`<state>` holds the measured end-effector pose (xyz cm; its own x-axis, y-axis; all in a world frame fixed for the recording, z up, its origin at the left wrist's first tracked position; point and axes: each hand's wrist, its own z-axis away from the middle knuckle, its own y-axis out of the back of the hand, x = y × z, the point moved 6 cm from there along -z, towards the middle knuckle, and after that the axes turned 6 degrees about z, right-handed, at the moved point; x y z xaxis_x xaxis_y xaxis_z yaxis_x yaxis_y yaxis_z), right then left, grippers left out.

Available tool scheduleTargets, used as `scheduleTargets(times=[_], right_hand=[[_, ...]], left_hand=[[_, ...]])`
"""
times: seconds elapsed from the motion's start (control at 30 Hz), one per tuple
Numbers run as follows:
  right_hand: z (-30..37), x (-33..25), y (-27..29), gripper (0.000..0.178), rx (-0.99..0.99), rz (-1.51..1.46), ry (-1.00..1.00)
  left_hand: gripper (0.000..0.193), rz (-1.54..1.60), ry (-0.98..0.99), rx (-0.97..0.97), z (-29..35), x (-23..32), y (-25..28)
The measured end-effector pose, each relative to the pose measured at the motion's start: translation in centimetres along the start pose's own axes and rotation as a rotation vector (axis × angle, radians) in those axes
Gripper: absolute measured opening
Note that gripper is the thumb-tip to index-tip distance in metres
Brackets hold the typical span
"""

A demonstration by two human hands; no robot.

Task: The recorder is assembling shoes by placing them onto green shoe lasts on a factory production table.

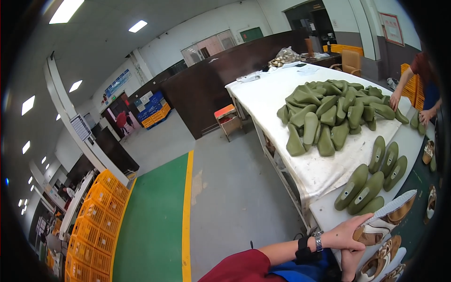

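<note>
At the lower right, my left hand (345, 233) grips a brown and white shoe (377, 231) by one end, its pale sole turned up and its far end tilted up to the right. Just below, my right hand (351, 260) is close under the same end of the shoe. Its fingers are mostly hidden, so its hold is unclear. Beyond the shoe, several green shoe lasts (366, 193) lie side by side on the white tabletop edge. More brown and white shoes (379, 258) are beside my hands on a dark green surface.
A large heap of green lasts (329, 110) covers part of the white-covered table (268, 101). Across it, a co-worker's hand (395, 99) touches a last. Orange crates (96, 221) are stacked at the left, beside a green walkway (152, 221). A small stool (229, 120) stands by a dark partition.
</note>
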<state>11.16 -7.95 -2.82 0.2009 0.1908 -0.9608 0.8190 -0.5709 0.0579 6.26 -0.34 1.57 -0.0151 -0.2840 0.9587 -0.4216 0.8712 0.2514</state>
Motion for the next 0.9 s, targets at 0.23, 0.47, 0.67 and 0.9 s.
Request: scheduleTargets(times=[0.23,0.47,0.67,0.9], right_hand=[[0.1,0.0,2.2,0.027,-0.084,0.219,-0.015],[5.0,0.3,7.5,0.038,0.228,0.617,0.268],[8.8,4.7,5.8,0.025,0.011,0.851,0.251],[6.6,5.7,6.5,0.026,0.107,0.801,0.191]], left_hand=[[0.077,-0.005,0.038,-0.051,-2.6,0.0,-0.1],[0.077,0.234,0.145,0.014,-5.9,-1.2,2.9],[0.052,0.319,0.386,-0.294,-8.9,-1.0,-0.4],[0.048,0.407,0.447,-0.294,-8.8,-1.1,-0.3]])
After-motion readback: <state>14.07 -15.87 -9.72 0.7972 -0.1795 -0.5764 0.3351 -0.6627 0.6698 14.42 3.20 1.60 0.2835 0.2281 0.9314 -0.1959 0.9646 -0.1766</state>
